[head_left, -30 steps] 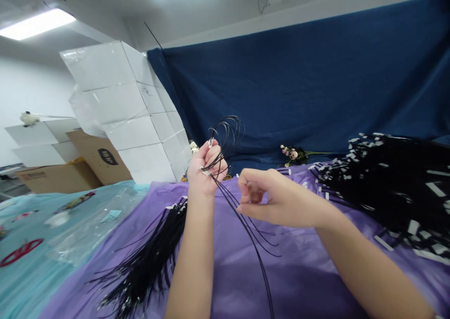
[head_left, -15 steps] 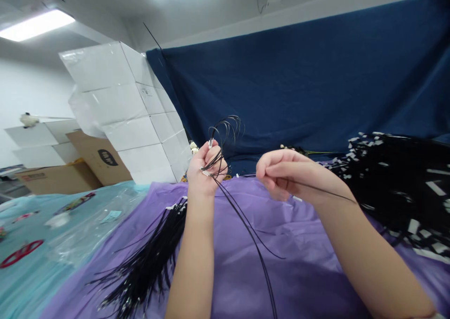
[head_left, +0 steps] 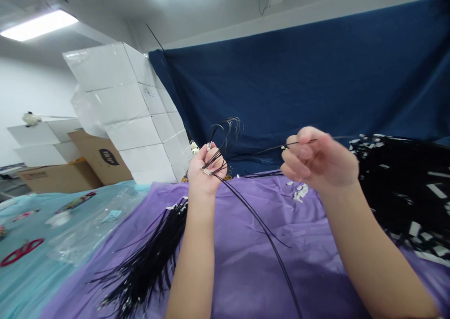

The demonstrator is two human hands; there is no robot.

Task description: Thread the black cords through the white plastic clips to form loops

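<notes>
My left hand (head_left: pixel 206 169) is raised over the purple cloth (head_left: pixel 239 272), closed round a small bunch of thin black cords (head_left: pixel 225 131) whose looped tops stick up above the fist and whose tails hang down to the right. My right hand (head_left: pixel 318 162) is lifted to the right of it, fingers pinched on a single black cord (head_left: pixel 270 148) that runs left toward the bunch. To the right lies a big tangled heap of black cords with white tags (head_left: pixel 401 187).
A laid-out sheaf of black cords (head_left: pixel 147 262) lies on the cloth below my left arm. White boxes (head_left: pixel 123 112) and brown cartons (head_left: pixel 94 159) stand at the back left. A teal sheet with clear bags (head_left: pixel 52 225) covers the left. A dark blue curtain (head_left: pixel 298 75) hangs behind.
My right hand went from beside the left hand to the heap at the right, and has come up holding a single cord. The left hand stayed still with its bunch.
</notes>
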